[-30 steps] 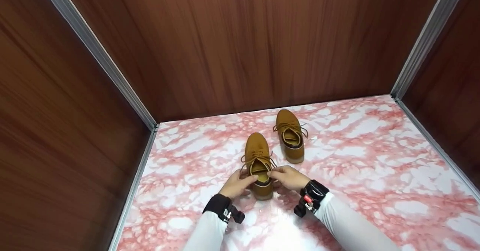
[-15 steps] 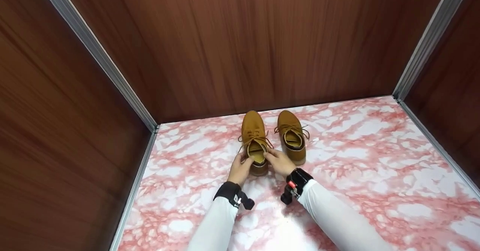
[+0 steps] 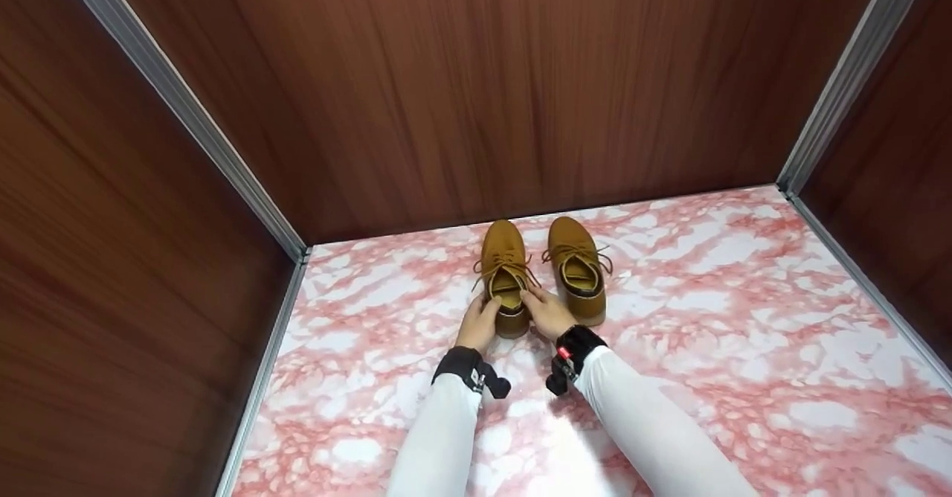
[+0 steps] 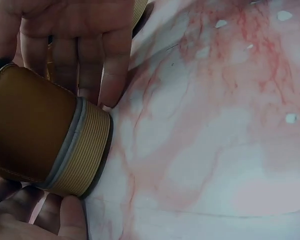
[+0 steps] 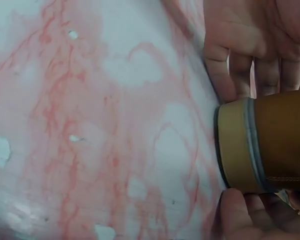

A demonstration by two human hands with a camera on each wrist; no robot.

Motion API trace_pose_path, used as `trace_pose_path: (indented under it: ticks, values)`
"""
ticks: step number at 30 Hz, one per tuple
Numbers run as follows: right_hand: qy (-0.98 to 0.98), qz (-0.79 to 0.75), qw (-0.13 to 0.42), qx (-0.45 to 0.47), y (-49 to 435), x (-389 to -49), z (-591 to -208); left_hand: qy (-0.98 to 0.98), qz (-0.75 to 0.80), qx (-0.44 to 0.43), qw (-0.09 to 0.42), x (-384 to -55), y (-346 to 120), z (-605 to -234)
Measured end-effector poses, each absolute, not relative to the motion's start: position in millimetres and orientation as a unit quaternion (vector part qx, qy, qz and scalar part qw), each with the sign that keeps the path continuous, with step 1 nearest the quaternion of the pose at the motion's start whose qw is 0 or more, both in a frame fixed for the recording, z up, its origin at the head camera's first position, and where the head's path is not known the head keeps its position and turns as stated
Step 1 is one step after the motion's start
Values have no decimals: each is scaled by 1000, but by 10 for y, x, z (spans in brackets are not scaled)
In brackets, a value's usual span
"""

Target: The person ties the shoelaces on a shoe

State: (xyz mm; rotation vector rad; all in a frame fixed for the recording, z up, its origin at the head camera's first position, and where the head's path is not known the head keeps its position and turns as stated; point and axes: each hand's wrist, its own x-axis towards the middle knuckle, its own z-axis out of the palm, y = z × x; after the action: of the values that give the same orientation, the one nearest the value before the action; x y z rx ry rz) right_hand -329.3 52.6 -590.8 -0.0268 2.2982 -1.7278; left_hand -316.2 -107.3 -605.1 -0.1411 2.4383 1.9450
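Two tan lace-up shoes stand side by side on the floor, toes toward the back panel. My left hand (image 3: pixel 478 324) and right hand (image 3: pixel 549 315) grip the left shoe (image 3: pixel 503 248) from both sides near its heel. Each thumb lies at the collar, with the other fingers down along the outside. The right shoe (image 3: pixel 569 235) is a short way to the right, beyond my right hand. In the left wrist view the shoe's heel (image 4: pixel 35 120) sits between the two hands, its ridged sole low against the floor. The right wrist view also shows the heel (image 5: pixel 282 142) between fingers.
A brown wood-grain panel (image 3: pixel 476 95) rises right behind the shoe toes. Side panels with grey metal edging (image 3: pixel 186 103) stand left and right. The floor (image 3: pixel 714 348) has a pink and white marbled pattern.
Both hands have moved the left shoe forward to the back panel, level with the right shoe. During the last half second it has barely shifted. The right shoe has stayed put.
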Motion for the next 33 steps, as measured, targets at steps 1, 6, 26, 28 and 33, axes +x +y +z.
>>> trace_pose_path:
  ticks: [1, 6, 26, 28, 33]
  values:
    - [787, -602, 134, -6, 523, -3293, -5916, 779, 625, -47, 12, -3162, -1072, -6054]
    - [793, -593, 139, -11, 501, -3273, -5972, 786, 613, -75, 22, -3137, -1108, -6098]
    - [782, -615, 100, 18, 471, -3173, -6168, 759, 646, -78, -8, -3062, -1111, -6311]
    - [780, -619, 97, 15, 474, -3176, -6185, 746, 661, -80, -17, -3068, -1096, -6331]
    - [781, -616, 96, 12, 499, -3173, -6205, 735, 673, -73, -28, -3062, -1078, -6389]
